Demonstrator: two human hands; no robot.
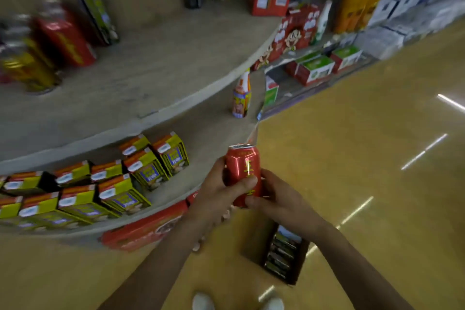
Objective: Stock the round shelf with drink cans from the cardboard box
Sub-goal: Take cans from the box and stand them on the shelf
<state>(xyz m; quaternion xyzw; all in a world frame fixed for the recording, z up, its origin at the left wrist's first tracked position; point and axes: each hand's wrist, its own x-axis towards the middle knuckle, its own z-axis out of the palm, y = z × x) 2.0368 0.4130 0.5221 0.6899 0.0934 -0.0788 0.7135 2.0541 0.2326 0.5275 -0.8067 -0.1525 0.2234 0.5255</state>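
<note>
both hands [254, 196] grip red can [242, 171], yellow lettering unreadable.

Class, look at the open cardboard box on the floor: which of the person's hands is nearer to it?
Right. The right hand, gripping the red drink can from the right, is directly above the open cardboard box. The left hand holds the can's other side, farther left.
</note>
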